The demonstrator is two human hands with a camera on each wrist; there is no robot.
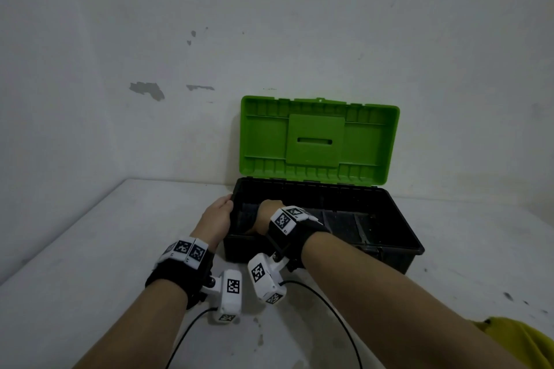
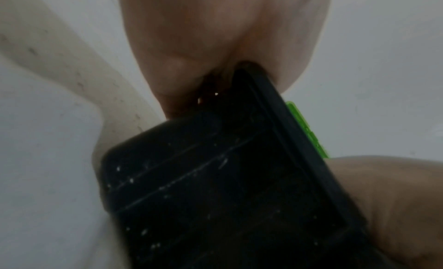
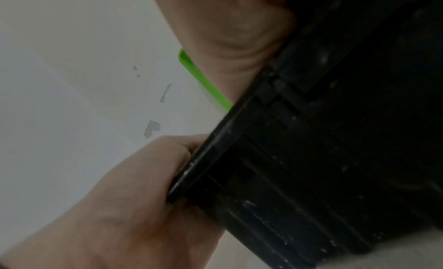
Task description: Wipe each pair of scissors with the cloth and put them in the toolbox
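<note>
A black toolbox (image 1: 389,257) stands with its green lid (image 1: 314,141) raised against the wall. My left hand (image 1: 218,216) grips the rim of the box's left end wall; the right wrist view shows that hand (image 3: 143,178) with its fingers curled over the black rim (image 3: 191,169). My right hand (image 1: 266,216) reaches down into the left part of the box, its fingers hidden below the wrist band. The left wrist view is filled by my palm (image 2: 203,36) and the box wall (image 2: 215,178). No scissors or cloth show clearly in any view.
The box sits on a pale table (image 1: 90,249) in a corner between two marked white walls. Yellow fabric (image 1: 521,341) lies at the lower right edge. Black cables (image 1: 329,308) trail from the wrist cameras across the table's near side.
</note>
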